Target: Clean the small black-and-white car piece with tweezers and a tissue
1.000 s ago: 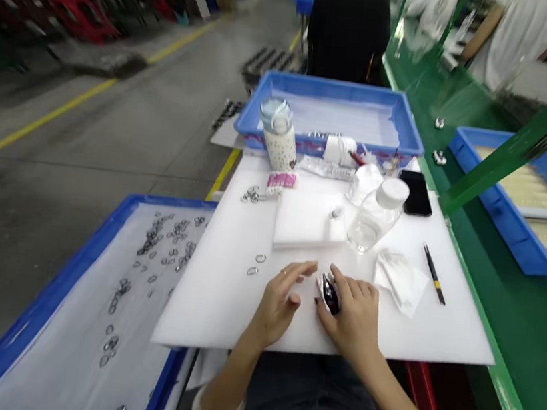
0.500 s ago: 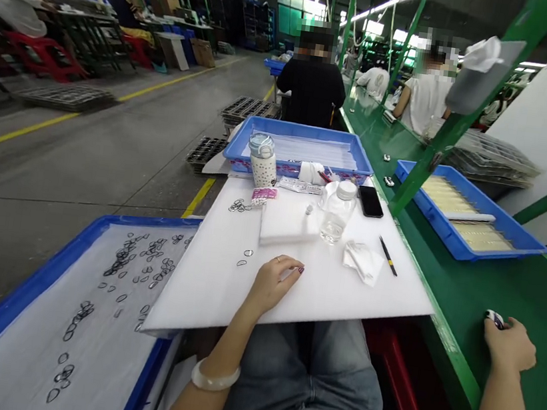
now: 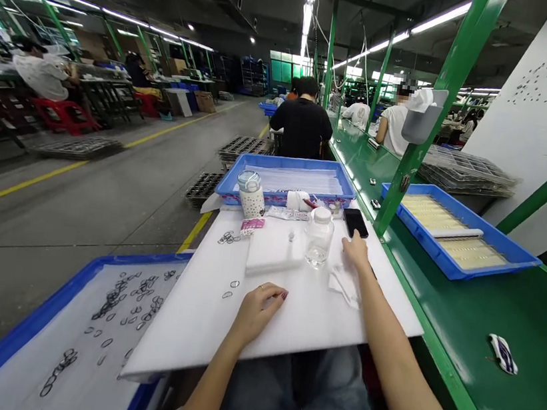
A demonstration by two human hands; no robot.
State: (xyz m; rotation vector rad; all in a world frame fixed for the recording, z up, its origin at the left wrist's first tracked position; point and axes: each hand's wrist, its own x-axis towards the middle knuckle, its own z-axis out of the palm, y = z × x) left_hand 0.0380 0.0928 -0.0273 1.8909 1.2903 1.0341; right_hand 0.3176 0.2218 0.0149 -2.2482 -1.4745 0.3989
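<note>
Out on the white plastic board, two small silver metal rings lying apart, and a small tangled cluster of rings higher up, beside a pink-and-white packet. Far more rings scattered loose across the white liner of the blue plastic tray at lower left: most of the batch, by the look of it, not yet moved. On the board, the left hand, fingers loosely curled and close together, nothing visible in them, though a ring might be hidden from this angle. Reaching forward, the right hand, fingers stretched out, open and empty, just beside a black smartphone and above a crumpled white tissue. Nearby, a clear plastic bottle with a white cap. Off to the right, on the green counter, a striped black-and-white piece. Beyond, a grey factory floor with yellow lines, and a seated co-worker in black.
</note>
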